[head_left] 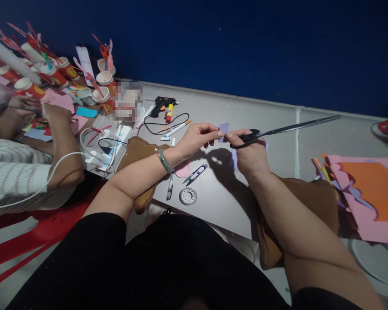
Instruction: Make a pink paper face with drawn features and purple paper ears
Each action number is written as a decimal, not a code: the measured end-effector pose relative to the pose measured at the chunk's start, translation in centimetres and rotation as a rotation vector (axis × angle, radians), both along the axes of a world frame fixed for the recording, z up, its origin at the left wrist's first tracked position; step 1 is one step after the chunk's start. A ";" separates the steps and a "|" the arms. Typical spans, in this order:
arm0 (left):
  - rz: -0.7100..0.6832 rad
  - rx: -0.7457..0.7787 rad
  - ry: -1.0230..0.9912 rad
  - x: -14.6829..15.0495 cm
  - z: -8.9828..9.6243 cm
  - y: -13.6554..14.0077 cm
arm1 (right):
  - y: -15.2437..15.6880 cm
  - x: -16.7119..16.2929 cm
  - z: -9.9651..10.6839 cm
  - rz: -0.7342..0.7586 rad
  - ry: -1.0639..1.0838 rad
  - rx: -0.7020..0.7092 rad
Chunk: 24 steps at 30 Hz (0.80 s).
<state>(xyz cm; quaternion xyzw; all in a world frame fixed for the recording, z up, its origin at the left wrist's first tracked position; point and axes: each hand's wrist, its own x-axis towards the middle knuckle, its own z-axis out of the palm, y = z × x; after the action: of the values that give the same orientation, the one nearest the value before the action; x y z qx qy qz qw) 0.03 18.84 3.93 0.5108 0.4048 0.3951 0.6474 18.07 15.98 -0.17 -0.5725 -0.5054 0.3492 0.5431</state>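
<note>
My left hand (202, 137), with a bangle at the wrist, pinches a small piece of purple paper (224, 130) above the table. My right hand (250, 153) is closed around the black handles of a pair of scissors (287, 128). The scissor blades point away to the right, clear of the paper. My right fingertips meet the right edge of the purple piece; whether they grip it too I cannot tell. More purple paper (234, 160) shows partly behind my right hand. Below lie thread snips (195, 174), a pink paper circle (182, 169) and a white tape roll (188, 196).
A glue gun (160, 105) with its cord, a glue stick (169, 113) and pens lie at the back left. Brown cushions (297, 202) hang over the table edge. Orange and pink sheets (375, 189) are stacked right. A co-worker's arm (63, 142) and paper cups (105, 79) are left.
</note>
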 end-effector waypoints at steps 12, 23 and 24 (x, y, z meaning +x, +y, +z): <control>-0.013 0.055 -0.060 -0.6 -1.6 0.9 | -0.7 0.0 0.8 0.037 0.013 -0.036; -0.019 0.032 -0.046 -0.6 -1.2 0.8 | -0.8 -0.3 1.1 0.045 -0.004 -0.014; -0.017 0.026 -0.051 -0.5 -1.2 0.7 | -0.8 -0.3 1.1 0.042 0.000 -0.008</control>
<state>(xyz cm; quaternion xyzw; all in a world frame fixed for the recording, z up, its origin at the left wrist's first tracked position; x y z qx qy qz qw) -0.47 19.50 2.75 0.5125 0.3784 0.4078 0.6541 17.78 15.21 0.93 -0.5639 -0.5160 0.3625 0.5332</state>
